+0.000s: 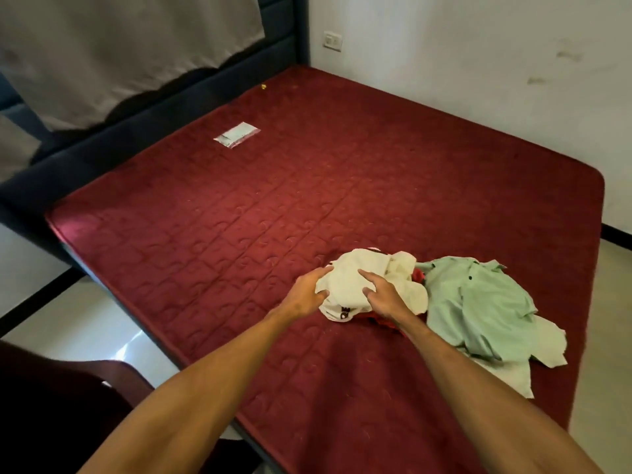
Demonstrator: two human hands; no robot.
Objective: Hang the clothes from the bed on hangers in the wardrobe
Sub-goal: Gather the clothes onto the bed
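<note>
A crumpled cream-white garment (355, 271) with black lettering at its hem lies on the dark red mattress (239, 217). My left hand (307, 292) rests on its left edge, fingers curled into the cloth. My right hand (381, 295) lies on top of it with fingers spread. A red piece of clothing (383, 321) peeks out from under the white one. Just to the right lies a pale green button shirt (485, 306) in a loose heap. No wardrobe or hanger is in view.
A small clear plastic packet (236, 134) lies near the head of the mattress. A dark blue headboard (191, 100) with a grey cloth (119, 46) draped over it stands behind. A dark wooden chair (68, 398) sits at lower left. White walls bound the right side.
</note>
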